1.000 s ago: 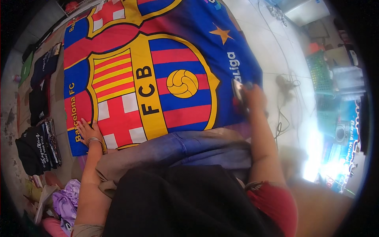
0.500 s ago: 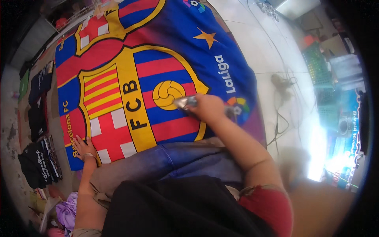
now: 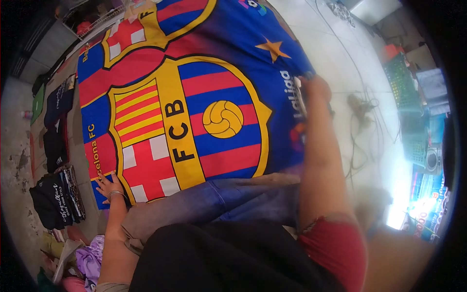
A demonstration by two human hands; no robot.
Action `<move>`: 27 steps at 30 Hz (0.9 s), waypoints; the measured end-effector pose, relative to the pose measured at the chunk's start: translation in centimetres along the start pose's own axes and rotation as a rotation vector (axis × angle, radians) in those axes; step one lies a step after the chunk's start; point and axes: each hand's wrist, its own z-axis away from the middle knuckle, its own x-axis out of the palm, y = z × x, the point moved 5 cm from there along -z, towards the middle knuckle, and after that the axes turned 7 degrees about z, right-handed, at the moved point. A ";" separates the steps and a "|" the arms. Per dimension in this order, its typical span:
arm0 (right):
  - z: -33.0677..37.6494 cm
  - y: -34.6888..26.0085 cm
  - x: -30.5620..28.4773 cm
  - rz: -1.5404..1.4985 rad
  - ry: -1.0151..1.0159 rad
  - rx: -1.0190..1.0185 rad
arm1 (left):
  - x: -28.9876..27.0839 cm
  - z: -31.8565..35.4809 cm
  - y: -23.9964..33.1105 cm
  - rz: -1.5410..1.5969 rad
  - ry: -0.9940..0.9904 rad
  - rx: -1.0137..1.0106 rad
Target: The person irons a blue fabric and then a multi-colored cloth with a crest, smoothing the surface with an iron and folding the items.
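A large printed cloth (image 3: 228,85) in blue, red and yellow, with a big crest and a ball, lies spread flat before my knees. My left hand (image 3: 110,189) rests on its near left corner, palm down with fingers spread. Over on the far right side, my right hand (image 3: 317,91) is closed round a clothes iron (image 3: 300,95). Only a thin, shiny edge of the iron shows past the hand, by the white lettering near the cloth's right border. The handle is hidden under my fingers.
Folded dark garments (image 3: 52,199) lie in stacks along the left. A purple cloth bundle (image 3: 91,260) sits at the lower left. Cords (image 3: 352,153) trail over white floor tiles on the right, beyond which stand green plastic baskets (image 3: 406,97) beside a glaring light.
My right hand has swept the iron from the printed ball outward to the right, toward the cloth's edge. My left hand stays on the near left corner.
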 end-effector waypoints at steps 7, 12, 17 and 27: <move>12.0 -7.0 -2.0 -0.080 -0.201 -0.645 | -0.3 0.5 -0.5 -0.009 0.003 -0.001; 13.4 -11.3 -0.6 -0.145 -0.004 -0.785 | 0.6 -1.4 -1.2 -0.025 -0.014 0.031; 1.4 -11.1 0.2 -0.120 0.083 -0.433 | 1.7 -3.8 -2.7 -0.007 -0.083 0.025; 0.5 -6.9 0.1 -0.078 -0.218 -0.374 | 2.2 -3.0 -1.4 0.023 -0.137 0.022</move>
